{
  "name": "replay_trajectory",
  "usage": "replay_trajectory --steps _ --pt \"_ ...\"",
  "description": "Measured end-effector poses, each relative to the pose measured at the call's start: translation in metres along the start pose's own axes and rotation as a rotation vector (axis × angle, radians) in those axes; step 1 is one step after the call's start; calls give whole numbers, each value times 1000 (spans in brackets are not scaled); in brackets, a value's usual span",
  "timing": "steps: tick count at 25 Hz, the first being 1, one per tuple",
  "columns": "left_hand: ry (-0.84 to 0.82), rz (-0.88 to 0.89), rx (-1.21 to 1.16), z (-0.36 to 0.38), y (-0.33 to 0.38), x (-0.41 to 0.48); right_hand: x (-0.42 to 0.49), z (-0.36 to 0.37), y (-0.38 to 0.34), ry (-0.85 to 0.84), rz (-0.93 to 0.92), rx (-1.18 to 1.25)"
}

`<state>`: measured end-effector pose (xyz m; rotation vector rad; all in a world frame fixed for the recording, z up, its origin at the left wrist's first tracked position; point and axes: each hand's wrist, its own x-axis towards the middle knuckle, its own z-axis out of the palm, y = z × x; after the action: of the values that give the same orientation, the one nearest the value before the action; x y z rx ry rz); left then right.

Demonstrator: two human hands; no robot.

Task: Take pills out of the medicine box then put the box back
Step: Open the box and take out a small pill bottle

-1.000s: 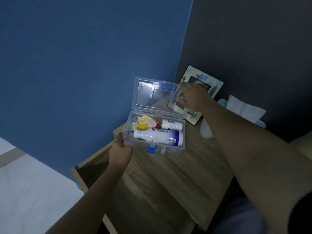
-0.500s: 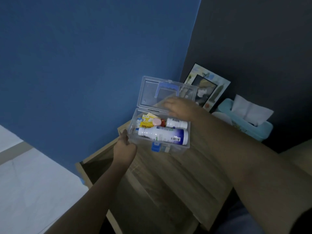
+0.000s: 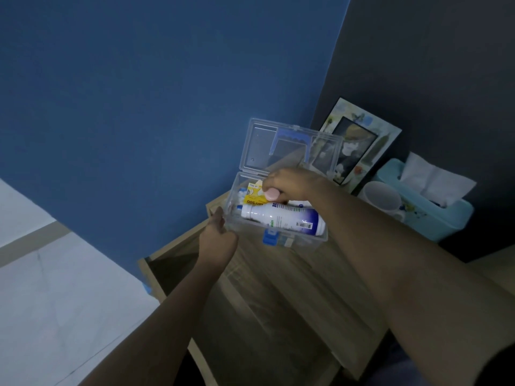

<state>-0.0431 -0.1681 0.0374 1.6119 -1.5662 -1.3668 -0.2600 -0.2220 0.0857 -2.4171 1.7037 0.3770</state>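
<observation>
A clear plastic medicine box (image 3: 301,242) with a blue latch stands on the wooden bedside table (image 3: 278,296), its lid (image 3: 264,146) propped upright. Inside lie a large white and blue bottle (image 3: 281,220), a yellow pill packet (image 3: 255,195) and a smaller white bottle, mostly hidden. My left hand (image 3: 218,240) grips the box's left end. My right hand (image 3: 292,183) is inside the box, fingers closed around a small bottle with a pink cap (image 3: 271,194).
A picture frame (image 3: 359,140) leans on the dark wall behind the box. A white mug (image 3: 381,197) and a teal tissue box (image 3: 434,213) stand to the right. An open drawer (image 3: 167,268) juts out below the table's left edge.
My right hand left the lid, dropped into the box and closed on the pink-capped bottle, lifting it slightly. The left hand stayed on the box's end.
</observation>
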Motion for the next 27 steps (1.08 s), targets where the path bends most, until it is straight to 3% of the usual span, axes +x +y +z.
replay_trajectory --steps 4,8,11,14,17,20,27 --pt "-10 -1 9 -5 5 -2 -8 -1 -5 102 40 106" --pt "-10 6 75 -27 31 -30 -62 -27 -36 516 203 600" --pt "22 121 127 -42 57 -53 -113 -27 -67 705 184 749" --pt "-30 282 146 -53 75 -52 -130 -7 -88 765 169 800" --pt "-185 377 162 -57 93 -59 -134 0 -101 779 228 934" --pt "-295 451 222 -59 120 -106 -170 -16 -121 833 218 952" --pt "-269 553 467 -65 159 -172 -224 -48 -153 864 238 936"
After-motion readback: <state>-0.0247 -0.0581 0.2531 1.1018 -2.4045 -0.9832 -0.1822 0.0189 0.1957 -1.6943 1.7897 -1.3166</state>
